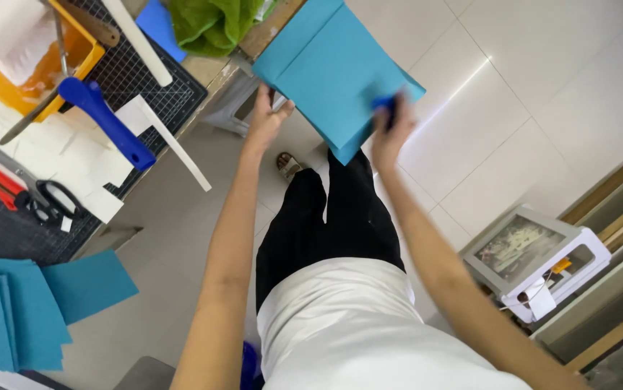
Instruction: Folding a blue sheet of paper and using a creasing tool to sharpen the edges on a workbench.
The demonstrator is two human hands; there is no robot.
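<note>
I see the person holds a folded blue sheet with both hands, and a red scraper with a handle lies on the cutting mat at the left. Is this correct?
Not quite. The scraper on the cutting mat is blue, not red, as the head view shows. The rest holds: the left hand and the right hand both hold the folded blue sheet.

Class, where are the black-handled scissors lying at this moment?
In the head view, the scissors lie at the far left on the table, below the blue-handled scraper and above the stack of teal sheets.
</note>
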